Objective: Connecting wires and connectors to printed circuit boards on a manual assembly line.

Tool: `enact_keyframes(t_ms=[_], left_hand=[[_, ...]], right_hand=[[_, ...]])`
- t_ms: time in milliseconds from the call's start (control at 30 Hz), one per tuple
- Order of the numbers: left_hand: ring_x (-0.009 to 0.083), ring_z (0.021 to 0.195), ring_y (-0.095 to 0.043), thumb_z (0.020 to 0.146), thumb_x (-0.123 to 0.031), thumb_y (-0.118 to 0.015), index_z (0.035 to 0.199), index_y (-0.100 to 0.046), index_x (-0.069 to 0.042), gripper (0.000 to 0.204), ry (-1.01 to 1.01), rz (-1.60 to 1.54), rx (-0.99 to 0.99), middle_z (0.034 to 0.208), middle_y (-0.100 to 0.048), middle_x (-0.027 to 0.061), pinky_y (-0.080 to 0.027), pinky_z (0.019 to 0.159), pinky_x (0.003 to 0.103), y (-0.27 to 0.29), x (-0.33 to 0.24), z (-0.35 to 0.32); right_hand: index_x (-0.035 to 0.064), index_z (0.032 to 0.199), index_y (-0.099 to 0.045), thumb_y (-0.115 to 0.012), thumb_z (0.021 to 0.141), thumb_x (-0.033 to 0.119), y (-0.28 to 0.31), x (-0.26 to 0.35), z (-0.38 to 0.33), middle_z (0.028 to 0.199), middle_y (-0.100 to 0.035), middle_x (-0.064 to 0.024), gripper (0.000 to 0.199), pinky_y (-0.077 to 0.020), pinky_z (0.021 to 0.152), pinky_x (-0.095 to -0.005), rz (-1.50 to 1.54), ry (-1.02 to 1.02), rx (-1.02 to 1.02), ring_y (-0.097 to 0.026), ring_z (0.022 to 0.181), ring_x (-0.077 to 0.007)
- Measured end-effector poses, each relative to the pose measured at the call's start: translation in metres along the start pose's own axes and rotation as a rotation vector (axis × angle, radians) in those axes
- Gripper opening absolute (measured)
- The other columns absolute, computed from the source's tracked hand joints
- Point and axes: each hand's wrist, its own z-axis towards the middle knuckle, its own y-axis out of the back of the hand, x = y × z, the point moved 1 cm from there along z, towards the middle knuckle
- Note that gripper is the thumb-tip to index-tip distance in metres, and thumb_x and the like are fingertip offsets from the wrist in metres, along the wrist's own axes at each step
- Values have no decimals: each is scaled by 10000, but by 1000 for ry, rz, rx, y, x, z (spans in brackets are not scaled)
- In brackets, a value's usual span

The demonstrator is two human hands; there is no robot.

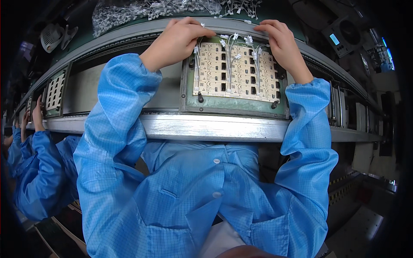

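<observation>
A cream panel of small circuit boards (234, 71) lies in a green carrier tray (236, 105) on the conveyor line in front of me. Several white wire connectors (234, 47) stick up from its far rows. My left hand (176, 41) rests at the panel's far left corner, fingers curled and pinching a small white connector against the board. My right hand (282, 47) lies over the far right corner, fingertips pressing at the connectors along the top edge. Both arms wear blue cleanroom sleeves.
A heap of loose white connectors (142, 10) sits beyond the far rail. Another carrier with a board panel (55, 91) lies further left on the conveyor, where a co-worker's hand (38, 115) and blue sleeve reach in. The metal front rail (206, 127) runs across. A small device with a lit screen (340, 36) is at the right.
</observation>
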Motion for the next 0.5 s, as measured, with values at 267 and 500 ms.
enact_keyframes(t_ms=[267,500], left_hand=[[330,1064,-641,955,-74,-595,1208,-720,-88,283,8,98,-123,1127,-715,126,-519,922,440,26,24,-2],[275,1156,-607,962,-124,-536,1251,-729,-146,349,267,-21,-71,1141,-748,51,-410,1001,494,1,10,7]], right_hand=[[79,1190,-688,-492,848,-95,4,56,8,1279,-633,-84,431,-383,1107,-426,64,198,-1,-542,1254,-294],[85,1191,-682,-483,865,-90,-2,61,7,1272,-651,-71,420,-343,1119,-425,68,211,-7,-546,1251,-276]])
